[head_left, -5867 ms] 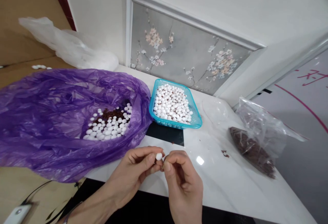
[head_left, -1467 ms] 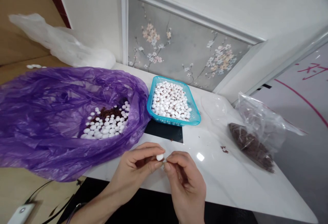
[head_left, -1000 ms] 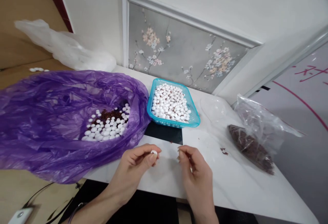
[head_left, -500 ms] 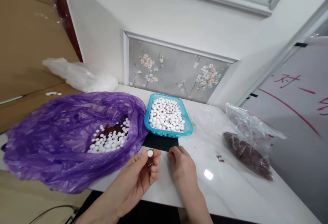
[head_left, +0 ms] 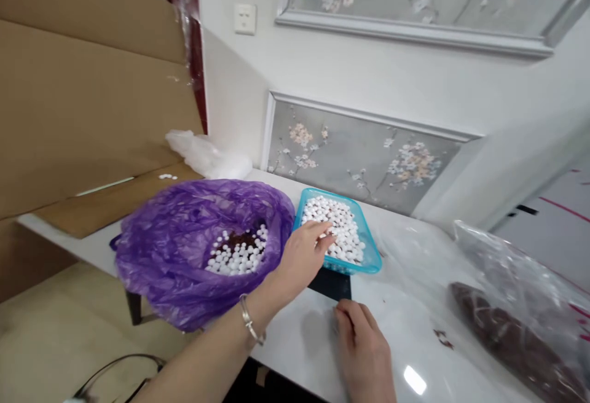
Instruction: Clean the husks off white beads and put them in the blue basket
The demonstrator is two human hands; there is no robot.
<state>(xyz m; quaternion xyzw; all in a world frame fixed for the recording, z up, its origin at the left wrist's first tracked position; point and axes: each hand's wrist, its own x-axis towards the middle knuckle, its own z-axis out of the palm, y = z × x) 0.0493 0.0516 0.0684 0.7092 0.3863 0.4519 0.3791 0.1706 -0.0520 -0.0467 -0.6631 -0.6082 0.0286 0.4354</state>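
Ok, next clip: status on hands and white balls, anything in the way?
Left hand over blue basket of white balls, hold unclear. Right hand curled at white table, contents hidden. Purple bag close beside basket, not blocking left hand.

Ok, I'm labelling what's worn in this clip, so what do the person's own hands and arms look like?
Both the left hand and right hand are ungloved, with no rings that I can make out. The left wrist wears a slim, silver-coloured bangle. No sleeve shows on either arm; the right arm is mostly out of frame.
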